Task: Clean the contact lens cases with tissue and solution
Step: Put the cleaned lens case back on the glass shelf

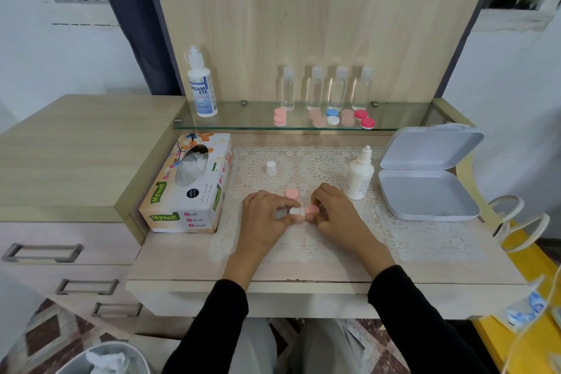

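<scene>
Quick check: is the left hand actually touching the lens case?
Touching. The head view shows the left hand pinching the white end of the lens case; the right hand grips its pink end.

A grey hinged box (425, 194) lies open at the right, on a lace mat (409, 240). Four small clear bottles (314, 91) stand on the far glass shelf (249, 119) — drawers (91, 240) left, a bin (73, 363) near left.

home dressing table | glass shelf (230, 123) | tissue box (188, 188) | drawers (60, 255)
</scene>
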Available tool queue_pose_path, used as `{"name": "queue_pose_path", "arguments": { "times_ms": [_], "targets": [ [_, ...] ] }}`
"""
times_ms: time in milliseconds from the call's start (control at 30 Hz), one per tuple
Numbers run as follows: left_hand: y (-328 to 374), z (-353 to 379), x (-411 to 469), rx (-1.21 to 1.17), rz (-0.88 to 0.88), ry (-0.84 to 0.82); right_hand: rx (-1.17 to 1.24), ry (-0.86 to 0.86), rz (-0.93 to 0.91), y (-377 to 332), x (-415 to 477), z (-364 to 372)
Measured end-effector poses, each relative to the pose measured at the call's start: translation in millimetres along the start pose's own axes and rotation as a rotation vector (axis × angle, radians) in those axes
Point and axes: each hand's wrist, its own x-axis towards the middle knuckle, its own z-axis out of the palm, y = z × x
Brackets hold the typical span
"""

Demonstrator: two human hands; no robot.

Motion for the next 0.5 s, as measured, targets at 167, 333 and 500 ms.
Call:
{"name": "queue_pose_path", "arguments": {
  "times_ms": [167,333,500],
  "targets": [
    [-1,0,1,-0.014,-0.011,-0.010,0.023,-0.036,-0.021,0,1,-3],
    [0,0,0,0.000,-0.008,-0.009,0.006,-0.004,-0.021,5,-5,-5],
    [0,-1,-1,0.005,-0.019,-0.009,-0.008,0.089,0.050,-2,-10,0]
  ]
}}
